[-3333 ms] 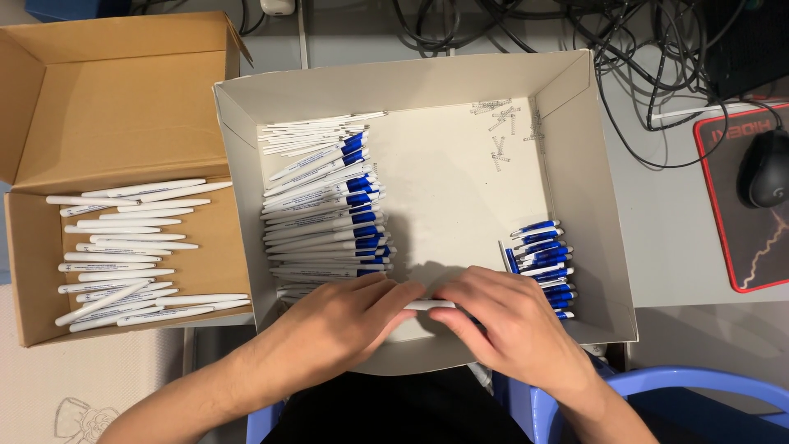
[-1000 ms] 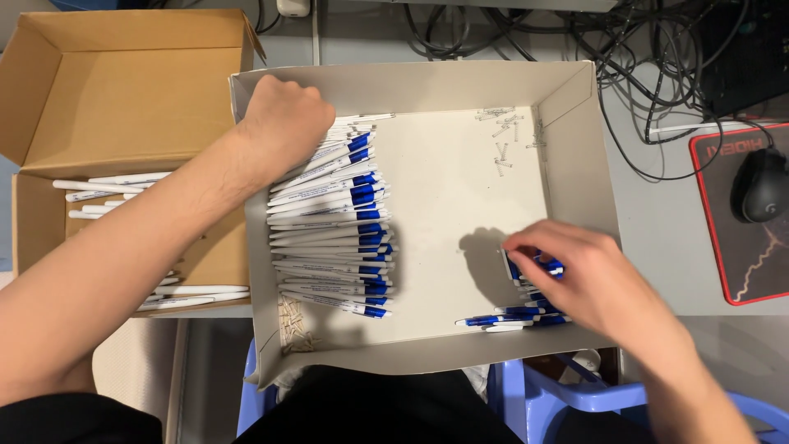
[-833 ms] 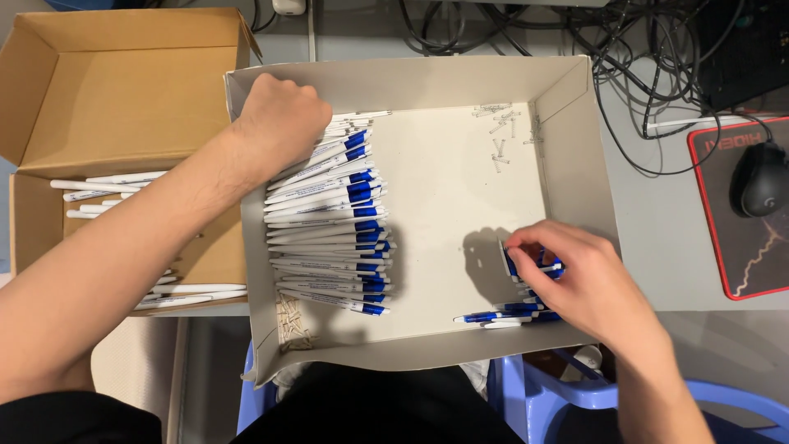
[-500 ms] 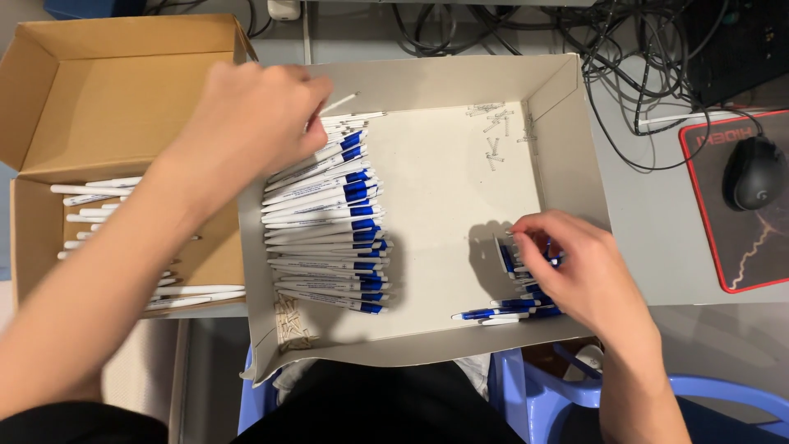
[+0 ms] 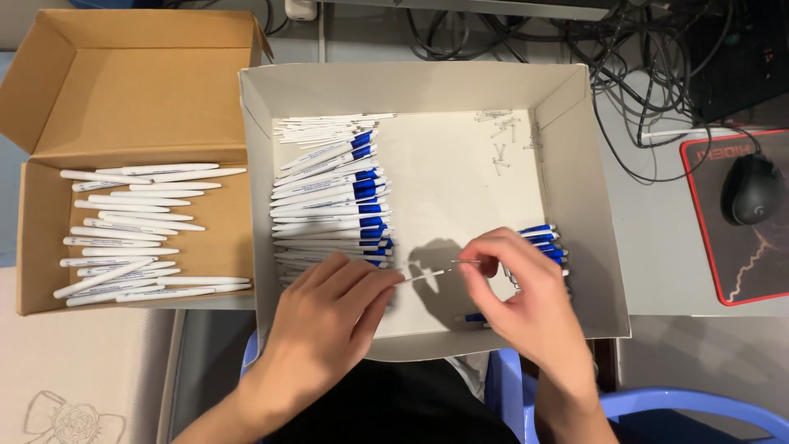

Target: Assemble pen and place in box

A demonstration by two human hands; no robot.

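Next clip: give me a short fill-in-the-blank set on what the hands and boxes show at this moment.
1. The left hand and right hand hold a thin white pen part over the ____ box.
2. The assembled pens in that box have ____ ends.
3. The plain white barrels lie in the ____ cardboard box.
4. The computer mouse rests on a black pad with a ____ border.

Missing words: white; blue; brown; red

Your right hand (image 5: 518,292) hides part of the blue pen pieces (image 5: 544,242); the small bits (image 5: 503,136) are too tiny to identify
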